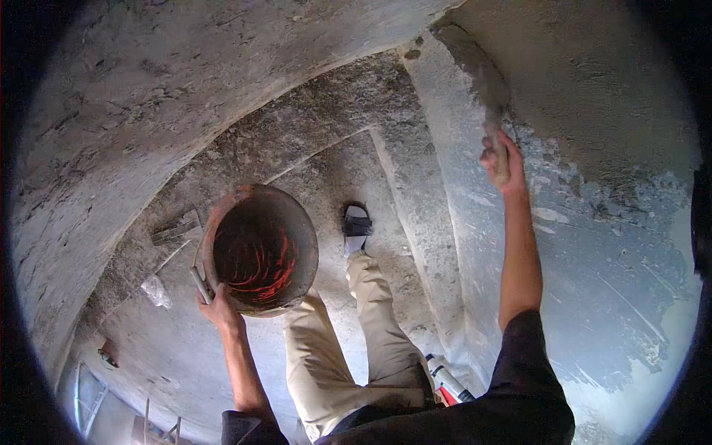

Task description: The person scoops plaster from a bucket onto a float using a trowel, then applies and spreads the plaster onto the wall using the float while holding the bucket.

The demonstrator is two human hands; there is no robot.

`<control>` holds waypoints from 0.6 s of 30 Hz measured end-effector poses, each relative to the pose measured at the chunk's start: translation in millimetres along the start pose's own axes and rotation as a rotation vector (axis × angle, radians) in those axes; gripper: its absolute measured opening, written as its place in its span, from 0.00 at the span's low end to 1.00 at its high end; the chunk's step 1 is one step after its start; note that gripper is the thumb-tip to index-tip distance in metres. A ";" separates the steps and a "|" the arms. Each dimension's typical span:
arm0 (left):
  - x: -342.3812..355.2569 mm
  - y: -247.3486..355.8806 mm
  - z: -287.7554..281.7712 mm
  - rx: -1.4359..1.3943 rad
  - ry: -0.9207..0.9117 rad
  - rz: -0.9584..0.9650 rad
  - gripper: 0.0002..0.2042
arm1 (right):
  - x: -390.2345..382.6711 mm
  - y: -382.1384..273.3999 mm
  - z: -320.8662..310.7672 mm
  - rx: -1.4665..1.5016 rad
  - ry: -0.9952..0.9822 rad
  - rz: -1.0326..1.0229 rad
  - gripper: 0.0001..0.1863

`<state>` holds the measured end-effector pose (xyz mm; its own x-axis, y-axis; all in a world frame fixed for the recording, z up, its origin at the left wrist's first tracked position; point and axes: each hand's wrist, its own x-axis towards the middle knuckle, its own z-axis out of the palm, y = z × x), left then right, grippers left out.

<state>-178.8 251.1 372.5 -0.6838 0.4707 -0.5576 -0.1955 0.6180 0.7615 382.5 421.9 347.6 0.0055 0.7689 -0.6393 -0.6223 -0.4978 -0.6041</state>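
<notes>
My left hand (221,308) grips the rim of a dark, round mortar pan (259,248) streaked with red inside, along with the handle of a flat tool (200,280) beside the rim. My right hand (502,163) is raised at the right wall, wrapped round the pale handle (499,162) of a trowel (493,104) whose grey blade is blurred against a strip of wet-looking plaster. Below that, the wall (571,259) is patchy pale blue with scraped marks; above, it is rough grey render.
My sandalled foot (357,222) stands on the dusty concrete floor beside a ledge (434,222). A crumpled plastic scrap (156,291) lies left of the pan. A red-and-white cylindrical item (452,382) is low behind my right leg. A rough wall (111,89) curves along the left, with a window (87,400) lower down.
</notes>
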 end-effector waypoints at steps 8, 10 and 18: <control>-5.9 20.0 14.1 0.026 -0.022 -0.010 0.23 | -106.8 60.0 -32.2 0.131 0.230 0.053 0.18; -4.5 15.8 18.9 -0.103 -0.074 0.036 0.25 | -124.3 75.4 -14.5 0.145 0.365 0.097 0.19; 5.2 12.3 9.0 0.059 0.002 -0.037 0.13 | -138.0 175.0 164.8 -1.312 -0.229 0.071 0.25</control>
<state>-178.4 266.8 376.0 -0.6780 0.4457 -0.5845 -0.1792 0.6710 0.7195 143.9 294.9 408.5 -0.2067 0.7110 -0.6722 0.5943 -0.4545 -0.6635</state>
